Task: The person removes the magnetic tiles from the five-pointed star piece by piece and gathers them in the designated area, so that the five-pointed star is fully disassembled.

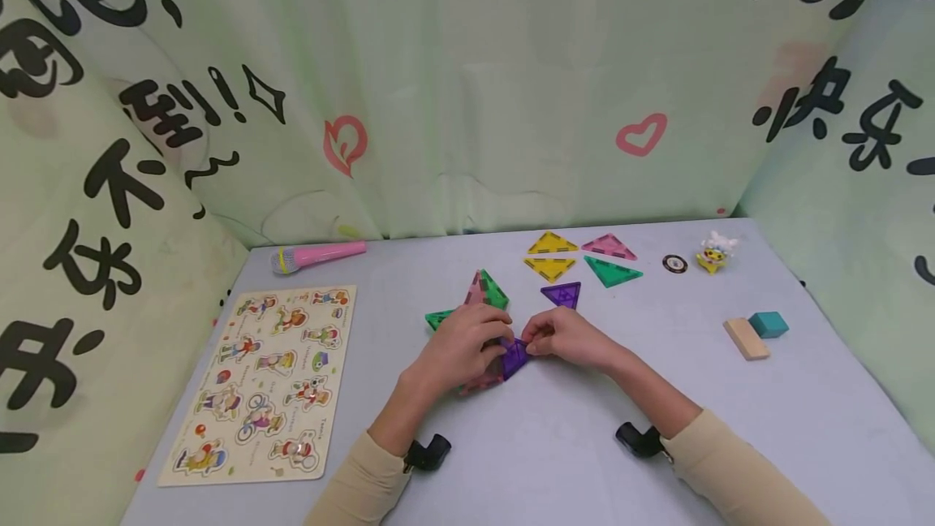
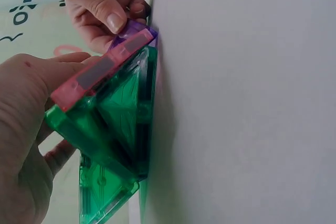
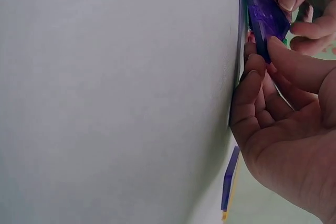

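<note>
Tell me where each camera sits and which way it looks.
Head: worn on the head, looking forward and down at the table; left hand, right hand and sleeves show.
Left wrist: worn there, looking at green tiles and a pink tile; both hands show.
Right wrist: worn there, looking at a purple tile; both hands partly show.
Both wrist views share the two hands, from opposite sides.

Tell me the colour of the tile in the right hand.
The tile is purple, best seen in the right wrist view.
</note>
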`<state>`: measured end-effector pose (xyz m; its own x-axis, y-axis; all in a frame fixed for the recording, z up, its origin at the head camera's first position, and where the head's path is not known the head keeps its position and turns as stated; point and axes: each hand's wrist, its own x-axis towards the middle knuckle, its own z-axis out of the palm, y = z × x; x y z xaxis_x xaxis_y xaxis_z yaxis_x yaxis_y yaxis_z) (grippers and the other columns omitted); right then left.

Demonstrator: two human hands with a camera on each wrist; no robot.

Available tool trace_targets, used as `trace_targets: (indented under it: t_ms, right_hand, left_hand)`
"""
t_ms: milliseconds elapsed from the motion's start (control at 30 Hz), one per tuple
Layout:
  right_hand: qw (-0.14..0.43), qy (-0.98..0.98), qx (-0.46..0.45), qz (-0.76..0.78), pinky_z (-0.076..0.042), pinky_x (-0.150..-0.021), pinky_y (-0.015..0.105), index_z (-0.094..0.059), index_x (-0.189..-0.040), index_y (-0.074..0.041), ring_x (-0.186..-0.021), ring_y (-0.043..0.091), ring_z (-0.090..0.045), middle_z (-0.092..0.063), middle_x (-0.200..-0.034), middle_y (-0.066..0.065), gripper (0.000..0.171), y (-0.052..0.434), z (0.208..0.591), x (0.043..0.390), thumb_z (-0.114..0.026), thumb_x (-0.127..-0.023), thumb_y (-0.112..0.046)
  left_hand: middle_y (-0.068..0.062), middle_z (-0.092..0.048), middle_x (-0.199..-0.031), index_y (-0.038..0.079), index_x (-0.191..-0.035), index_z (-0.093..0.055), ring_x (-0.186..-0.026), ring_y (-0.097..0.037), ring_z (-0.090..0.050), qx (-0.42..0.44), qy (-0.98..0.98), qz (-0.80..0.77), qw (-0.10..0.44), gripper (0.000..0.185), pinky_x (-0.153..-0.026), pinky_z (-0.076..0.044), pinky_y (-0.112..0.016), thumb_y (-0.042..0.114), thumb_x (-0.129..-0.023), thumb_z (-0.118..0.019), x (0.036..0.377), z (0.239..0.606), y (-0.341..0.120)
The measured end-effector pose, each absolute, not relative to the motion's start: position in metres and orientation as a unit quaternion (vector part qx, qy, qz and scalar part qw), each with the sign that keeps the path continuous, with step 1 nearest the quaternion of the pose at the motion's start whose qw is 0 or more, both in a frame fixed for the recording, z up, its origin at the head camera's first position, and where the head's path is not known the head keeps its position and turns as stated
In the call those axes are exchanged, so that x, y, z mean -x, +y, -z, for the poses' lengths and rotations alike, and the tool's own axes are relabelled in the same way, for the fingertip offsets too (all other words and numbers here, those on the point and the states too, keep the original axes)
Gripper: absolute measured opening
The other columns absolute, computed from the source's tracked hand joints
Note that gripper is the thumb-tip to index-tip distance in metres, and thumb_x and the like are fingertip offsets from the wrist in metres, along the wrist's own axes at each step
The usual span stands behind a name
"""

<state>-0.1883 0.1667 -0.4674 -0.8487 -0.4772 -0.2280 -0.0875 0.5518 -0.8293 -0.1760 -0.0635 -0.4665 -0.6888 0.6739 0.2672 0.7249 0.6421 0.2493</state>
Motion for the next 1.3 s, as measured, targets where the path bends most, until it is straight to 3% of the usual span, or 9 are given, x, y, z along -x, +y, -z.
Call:
trace_targets:
  t_ms: [267,533,933,1300]
  right_hand:
    - [0.232,0.841,0.178,0.456,-0.050,-0.069,0.025,-0.072,-0.097,-0.004,-0.082,0.018,-0.055,-0.069,-0.089,0.006,0.009,0.171,0.466,0.190,-0.066,-0.091,-0.006]
    - [0.237,0.834,0.192,0.459,-0.049,-0.068,0.025,-0.073,-0.100,-0.003,-0.081,0.018,-0.054,-0.071,-0.092,0.009,0.011,0.176,0.465,0.192,-0.067,-0.092,-0.008]
    - [0.237,0.843,0.174,0.451,-0.050,-0.070,0.026,-0.073,-0.100,-0.003,-0.081,0.018,-0.055,-0.070,-0.092,0.007,0.012,0.181,0.464,0.191,-0.067,-0.091,-0.008]
    - [0.223,0.860,0.089,0.450,-0.055,-0.077,0.026,-0.070,-0.106,-0.001,-0.084,0.017,-0.060,-0.068,-0.094,0.006,0.017,0.219,0.456,0.182,-0.065,-0.093,-0.009]
  left_hand:
    - [0.010,-0.066,-0.128,0.025,-0.114,-0.074,-0.133,-0.014,-0.052,0.348,-0.922,0.154,0.072,0.026,-0.110,-0.042,-0.038,0.038,-0.092,-0.070,0.179,0.465,-0.069]
    - [0.009,-0.064,-0.132,0.024,-0.112,-0.075,-0.135,-0.016,-0.050,0.341,-0.928,0.130,0.075,0.031,-0.111,-0.041,-0.039,0.047,-0.093,-0.065,0.181,0.464,-0.071]
    - [0.008,-0.063,-0.133,0.024,-0.110,-0.075,-0.135,-0.015,-0.049,0.338,-0.927,0.148,0.063,0.028,-0.113,-0.041,-0.040,0.044,-0.094,-0.065,0.180,0.465,-0.070]
    - [0.006,-0.062,-0.133,0.024,-0.109,-0.075,-0.133,-0.015,-0.050,0.343,-0.923,0.167,0.052,0.025,-0.112,-0.041,-0.039,0.042,-0.095,-0.065,0.181,0.467,-0.072]
